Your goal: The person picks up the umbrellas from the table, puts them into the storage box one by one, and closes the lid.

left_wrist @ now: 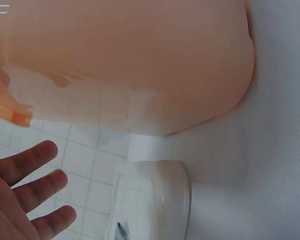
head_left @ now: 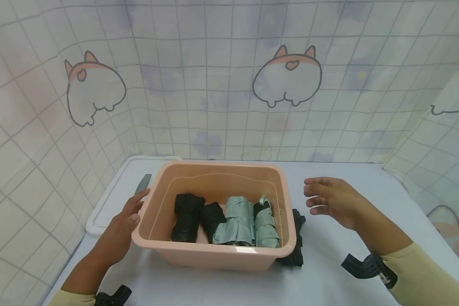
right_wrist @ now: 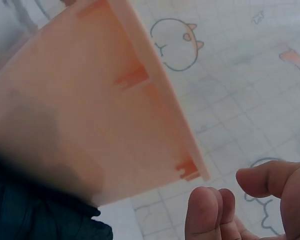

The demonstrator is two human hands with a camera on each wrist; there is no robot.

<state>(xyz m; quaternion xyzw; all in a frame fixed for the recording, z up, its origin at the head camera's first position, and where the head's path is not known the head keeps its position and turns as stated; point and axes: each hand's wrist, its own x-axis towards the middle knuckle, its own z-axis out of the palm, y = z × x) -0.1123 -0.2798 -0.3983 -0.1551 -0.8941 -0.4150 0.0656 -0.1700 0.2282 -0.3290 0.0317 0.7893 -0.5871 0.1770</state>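
Note:
A peach plastic tub (head_left: 214, 170) stands on a white table and holds rolled cloths side by side: two black ones (head_left: 187, 216) and two grey-green ones (head_left: 235, 221). My left hand (head_left: 124, 221) lies open at the tub's left rim, fingers straight and about touching it; in the left wrist view the fingers (left_wrist: 27, 165) spread beside the tub wall (left_wrist: 140, 65). My right hand (head_left: 330, 199) hovers open to the right of the tub, apart from it. A black cloth (head_left: 296, 242) lies on the table against the tub's right side, under that hand, also seen as dark cloth (right_wrist: 35, 210).
A white lid (head_left: 114, 191) lies at the table's back left, with a grey strip (head_left: 143, 183) on it. Curtain walls printed with cartoon animals close in the back and both sides. The table (head_left: 329, 272) continues to the right and front.

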